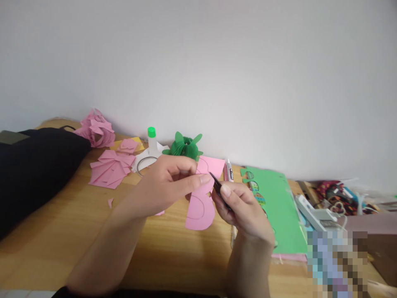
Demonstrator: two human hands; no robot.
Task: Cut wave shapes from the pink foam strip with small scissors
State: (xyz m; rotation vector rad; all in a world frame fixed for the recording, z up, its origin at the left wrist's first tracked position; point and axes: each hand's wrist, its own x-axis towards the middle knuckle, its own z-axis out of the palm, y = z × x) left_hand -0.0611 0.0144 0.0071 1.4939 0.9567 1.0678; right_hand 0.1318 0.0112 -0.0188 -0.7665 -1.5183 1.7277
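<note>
Between the thumb and fingers of my left hand [173,178] is a pink sheet of paper [200,209], held up above the table. Curved pencil lines run across it, and its right edge is cut into rounded lobes. My right hand [243,203] grips a pair of dark scissors [218,188], largely covered by the fingers. Their tip points up and left, at the paper's right edge beside my left thumb. Behind the paper stands a green pleated paper ball [185,148] with leaf-shaped pieces.
Folded pink papers [111,169] and a pink paper bundle [96,129] lie at left, near a green-capped glue stick [151,140]. A black cloth item [40,165] covers the left side. Right are a glue tube [230,169], green sheet [277,207] and white power strip [312,211].
</note>
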